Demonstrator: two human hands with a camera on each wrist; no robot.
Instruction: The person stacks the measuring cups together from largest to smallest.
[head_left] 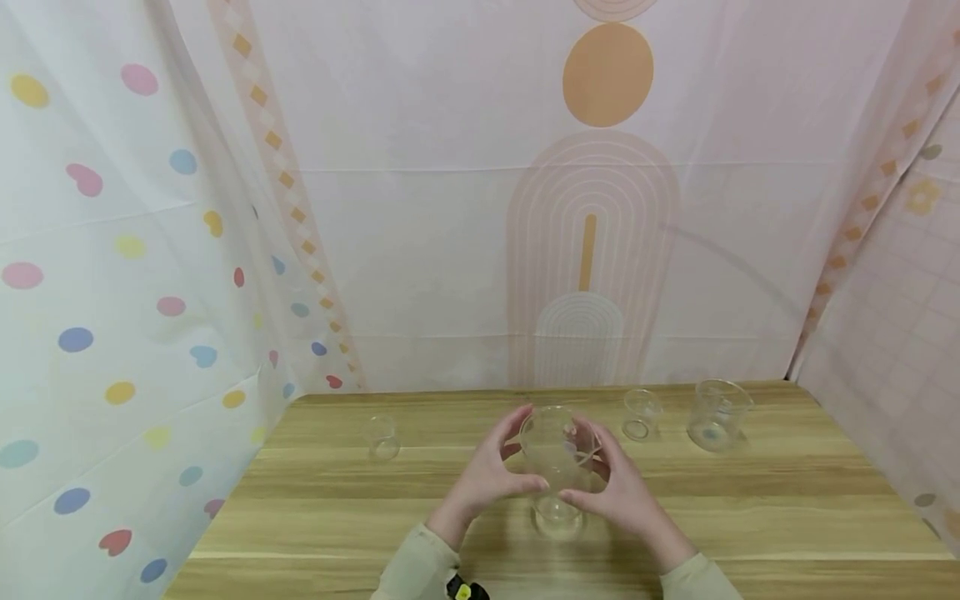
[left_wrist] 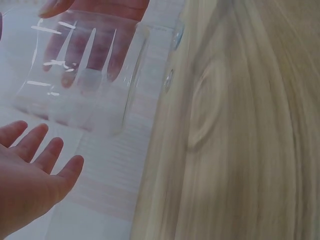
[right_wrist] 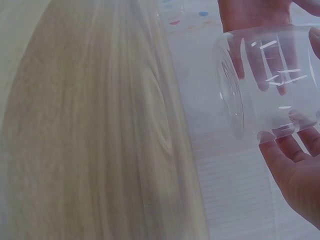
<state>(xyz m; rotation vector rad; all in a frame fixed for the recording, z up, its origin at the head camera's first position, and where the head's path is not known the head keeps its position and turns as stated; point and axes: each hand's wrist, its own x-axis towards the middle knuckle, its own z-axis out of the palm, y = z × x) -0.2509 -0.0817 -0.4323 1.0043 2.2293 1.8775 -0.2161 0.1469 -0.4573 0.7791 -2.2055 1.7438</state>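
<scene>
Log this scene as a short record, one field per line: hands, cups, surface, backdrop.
Left hand: cupped around the left side of the middle cup
Right hand: cupped around its right side, fingertips touching it
Middle cup: clear, raised off the table
Left of the hands: one small clear cup
Right of the hands: another small cup, then a wider one farther right
Surface: wood-grain table
Backdrop: patterned curtains

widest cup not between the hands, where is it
Head view: the wide cup stands at the back right of the wooden table, beside a small cup.
</scene>
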